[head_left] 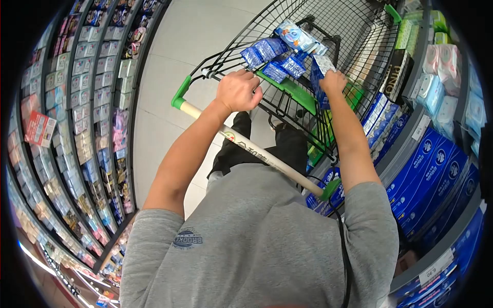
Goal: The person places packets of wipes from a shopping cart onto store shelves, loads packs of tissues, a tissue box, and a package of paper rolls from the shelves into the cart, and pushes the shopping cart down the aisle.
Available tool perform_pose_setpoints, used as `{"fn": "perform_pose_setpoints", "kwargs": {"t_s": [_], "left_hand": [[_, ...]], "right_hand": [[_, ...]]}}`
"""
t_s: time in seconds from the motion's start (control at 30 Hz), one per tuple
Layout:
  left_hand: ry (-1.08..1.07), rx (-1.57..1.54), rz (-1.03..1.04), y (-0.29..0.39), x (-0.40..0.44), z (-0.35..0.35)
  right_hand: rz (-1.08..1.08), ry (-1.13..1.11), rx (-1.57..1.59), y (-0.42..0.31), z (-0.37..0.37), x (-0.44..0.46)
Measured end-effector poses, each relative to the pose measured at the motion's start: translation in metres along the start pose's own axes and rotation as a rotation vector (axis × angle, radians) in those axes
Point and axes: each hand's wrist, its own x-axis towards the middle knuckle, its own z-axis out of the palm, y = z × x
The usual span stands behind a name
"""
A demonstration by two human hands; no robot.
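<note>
My left hand [239, 91] is closed at the near rim of the shopping cart [246, 38], just beyond the pale handle bar [267, 154]; what its fingers grip is hidden. Farther right, my right hand [333, 82] holds the end of a blue and white package [319, 84] at the edge of the cart's child-seat area. Between the hands, several small blue packs [264, 52] and a white and blue pack [295, 35] lie in the cart near the green flap [290, 88].
Shelves of small packets [92, 77] curve along the left side. On the right, shelves hold large blue packages [429, 164] and pastel packs [441, 66], close beside the cart. Pale floor tiles [164, 77] show between the left shelves and the cart.
</note>
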Motion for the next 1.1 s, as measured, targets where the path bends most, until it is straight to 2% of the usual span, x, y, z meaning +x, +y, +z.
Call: {"fn": "perform_pose_setpoints", "kwargs": {"t_s": [0.13, 0.23, 0.3, 0.37, 0.43, 0.5, 0.57, 0.6, 0.7, 0.73, 0.83, 0.87, 0.9, 0.93, 1.03, 1.1], "left_hand": [[0.012, -0.012, 0.008, -0.002, -0.002, 0.003], [0.004, -0.003, 0.025, -0.003, -0.001, 0.005], [0.016, -0.023, -0.007, -0.002, -0.002, 0.004], [0.029, -0.019, 0.021, -0.005, -0.003, 0.006], [0.039, -0.035, 0.028, -0.006, -0.002, 0.008], [0.059, -0.063, 0.065, -0.006, -0.001, 0.009], [0.057, -0.086, 0.058, -0.006, -0.002, 0.009], [0.033, -0.084, 0.066, -0.006, -0.002, 0.008], [0.003, -0.067, 0.064, -0.006, -0.001, 0.008], [-0.069, -0.079, 0.027, -0.005, -0.001, 0.008], [-0.066, -0.083, 0.031, -0.009, -0.002, 0.014], [-0.207, -0.059, -0.042, -0.01, -0.004, 0.011], [-0.229, -0.094, -0.027, -0.011, -0.004, 0.009], [-0.174, -0.121, -0.002, -0.014, -0.005, 0.019], [-0.225, -0.098, -0.051, -0.012, -0.006, 0.016], [-0.197, -0.119, -0.049, -0.007, -0.006, 0.004]], "right_hand": [[0.018, 0.146, -0.062, -0.009, 0.01, -0.007], [-0.254, 0.088, 0.01, -0.011, -0.015, -0.034], [-0.369, 0.215, 0.201, -0.012, -0.007, -0.044], [-0.343, 0.257, 0.289, -0.015, -0.006, -0.061], [-0.244, 0.196, 0.466, -0.017, -0.013, -0.083], [-0.185, 0.162, 0.463, -0.016, -0.027, -0.102], [-0.187, 0.042, 0.561, -0.011, -0.053, -0.12], [-0.215, 0.058, 0.57, -0.004, -0.068, -0.126], [-0.244, 0.269, 0.6, 0.024, -0.143, -0.152], [-0.231, 0.377, 0.605, 0.037, -0.169, -0.161], [-0.215, 0.695, 0.651, 0.072, -0.257, -0.205], [-0.205, 0.771, 0.591, 0.078, -0.288, -0.228], [-0.254, 0.911, 0.526, 0.091, -0.307, -0.246], [-0.235, 0.999, 0.443, 0.101, -0.331, -0.269], [-0.163, 1.171, 0.326, 0.12, -0.383, -0.321], [-0.084, 1.208, 0.068, 0.136, -0.409, -0.346]]}}
